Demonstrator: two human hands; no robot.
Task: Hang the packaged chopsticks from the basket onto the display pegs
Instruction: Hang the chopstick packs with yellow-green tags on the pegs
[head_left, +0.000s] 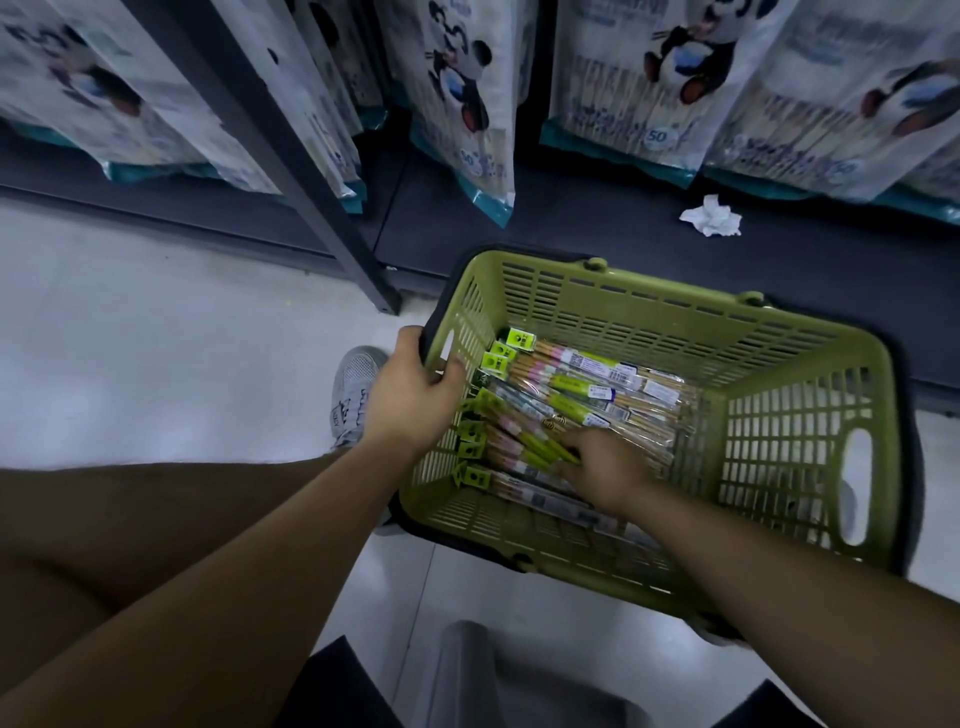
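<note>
Basket: an olive-green slatted plastic basket (675, 291) sits on the pale floor at 3 o'clock of the view, close against the dark bottom shelf (571, 218).
Task items: clear-wrapped chopstick packs with lime-green header tabs (597, 379) lie in loose layers on the basket's bottom, tabs toward 9 o'clock. None is out yet.
Left hand: the left hand (410, 395) holds the basket's rim at its 9 o'clock corner, fingers curled over the edge.
Right hand: the right hand (602, 467) is down among the packs at the 6 o'clock side of the pile, fingers bent onto a green-striped pack. Whether they have closed round it I cannot tell.
Display: white panda-printed bags (467, 93) hang at 12 o'clock; the pegs themselves are out of view.
Stray: a crumpled white paper wad (710, 215) lies on the shelf at 1 o'clock.
Risk: the slick wrappers overlap, so a lift could drag neighbouring packs along or let the chosen pack slide free. A tab could snag in the basket's slats. A hard tug may tip the basket if the left hand loosens.
</note>
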